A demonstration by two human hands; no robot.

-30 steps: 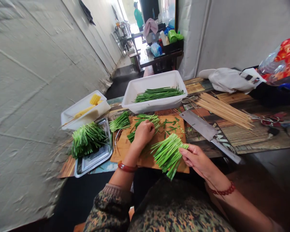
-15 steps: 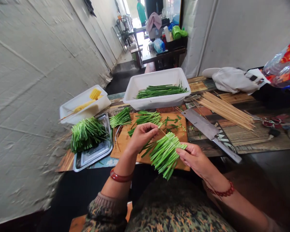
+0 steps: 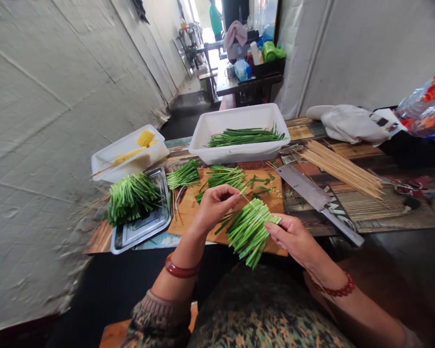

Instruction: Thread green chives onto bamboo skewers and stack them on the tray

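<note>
My right hand (image 3: 289, 234) grips a row of cut green garlic chives (image 3: 249, 231) by its right side, thumb on top. A thin bamboo skewer (image 3: 245, 197) shows between that row and my left hand (image 3: 217, 205). Thumb and forefinger of the left hand are pinched together at the skewer's end; the fingertips are partly hidden. Both hands are above the near part of a wooden cutting board (image 3: 184, 212). On the board, behind my left hand, lie more cut chives (image 3: 225, 176) and small scraps (image 3: 261, 182).
A cleaver (image 3: 304, 186) and a pile of skewers (image 3: 342, 169) lie to the right. Behind the board stands a white tub (image 3: 239, 155) of chives. Left are skewered chives (image 3: 132, 198) on a metal tray (image 3: 141, 237) and a white container (image 3: 152, 153) with yellow food.
The whole view has shifted slightly. Both hands keep nearly the same hold, with the left hand a little nearer the chives and less skewer showing between them.
</note>
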